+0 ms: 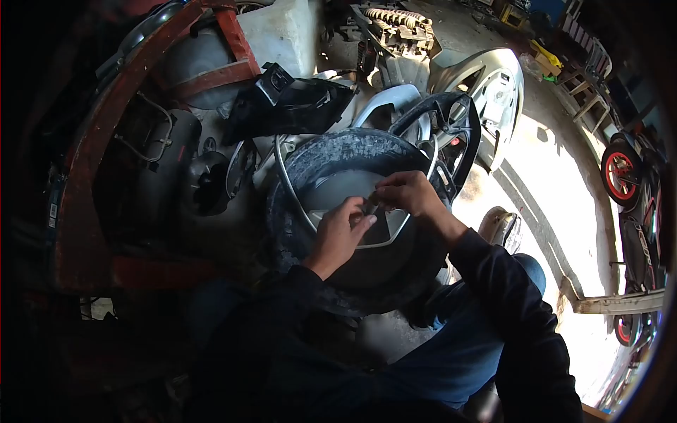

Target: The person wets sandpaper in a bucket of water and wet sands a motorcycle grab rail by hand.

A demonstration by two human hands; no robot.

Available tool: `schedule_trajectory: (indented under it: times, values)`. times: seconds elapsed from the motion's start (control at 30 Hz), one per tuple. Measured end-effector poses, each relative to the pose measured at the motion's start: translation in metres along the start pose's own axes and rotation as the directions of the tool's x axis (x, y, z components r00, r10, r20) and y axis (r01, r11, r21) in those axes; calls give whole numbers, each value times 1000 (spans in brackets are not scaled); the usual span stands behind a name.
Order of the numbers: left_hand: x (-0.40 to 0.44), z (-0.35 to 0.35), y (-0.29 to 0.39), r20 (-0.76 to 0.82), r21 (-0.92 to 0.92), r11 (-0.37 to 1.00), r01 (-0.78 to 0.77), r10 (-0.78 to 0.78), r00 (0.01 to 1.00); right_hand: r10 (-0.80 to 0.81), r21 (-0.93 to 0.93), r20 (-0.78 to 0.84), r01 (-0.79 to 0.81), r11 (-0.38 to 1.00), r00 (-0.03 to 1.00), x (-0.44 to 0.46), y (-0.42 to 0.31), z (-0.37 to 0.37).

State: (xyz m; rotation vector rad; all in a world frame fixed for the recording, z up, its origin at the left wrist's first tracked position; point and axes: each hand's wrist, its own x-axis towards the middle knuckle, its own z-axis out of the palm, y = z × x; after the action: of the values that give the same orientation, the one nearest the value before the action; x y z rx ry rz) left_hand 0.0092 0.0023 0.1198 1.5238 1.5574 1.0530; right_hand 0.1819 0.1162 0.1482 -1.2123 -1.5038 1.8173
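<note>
Over a round black tub [352,144] holding cloudy grey liquid [342,187], both hands meet at a small thing [371,204] too little to name. My left hand [340,236] has its fingers closed around its lower end. From the right, my right hand [412,194] pinches at its upper end. A curved, light metal frame [288,176] dips into the tub, its bent lower part passing just below my hands. Whether my fingers touch that frame, I cannot tell.
Behind the tub lie a black plastic panel [296,106], a black frame piece [469,134] and a silver fairing [508,92]. A rusty red metal frame [92,162] rises at left. A motorcycle wheel with a red rim [620,173] stands far right.
</note>
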Motion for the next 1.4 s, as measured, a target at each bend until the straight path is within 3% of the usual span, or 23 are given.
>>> schedule_trajectory:
  times: [0.03,0.13,0.3,0.37,0.43,0.47,0.57,0.6,0.8,0.93,1.1,1.33,1.4]
  values:
    - [2,0,-5,-91,-25,999,-43,41,995,-5,-4,5,5,1000,1000,1,-3,0]
    - [11,-18,-8,-101,-74,997,-27,20,995,87,155,88,-100,983,992,7,-10,-2]
    - [17,-35,-14,-168,12,998,-55,56,984,109,145,162,-133,980,981,10,-19,2]
    - [22,-41,-22,-187,78,994,-72,85,979,81,104,262,-111,988,962,11,-23,4]
    - [26,-47,-24,-134,-125,988,92,-109,985,27,57,283,-45,997,959,10,-24,7]
    - [27,-48,-25,-137,-125,988,92,-109,985,-27,12,302,25,1000,953,11,-25,8]
    - [26,-52,-19,78,-622,704,344,-381,921,-117,-13,319,128,992,940,11,-26,8]
    - [26,-54,-17,143,-664,646,377,-384,912,-117,-12,321,128,992,940,11,-26,8]
    - [24,-55,-14,370,-742,423,520,-388,844,-163,-28,296,179,983,941,2,-29,10]
    - [24,-50,-13,346,-763,404,505,-405,847,-153,-21,304,167,986,940,0,-29,11]
    - [28,-43,-11,277,-768,366,527,-552,786,-157,16,330,161,987,931,-1,-25,16]
    - [35,-43,-12,299,-799,331,503,-506,809,-149,28,313,148,989,938,-4,-31,19]
    - [36,-43,-11,344,-794,274,543,-533,773,-148,26,304,148,989,941,-4,-30,17]
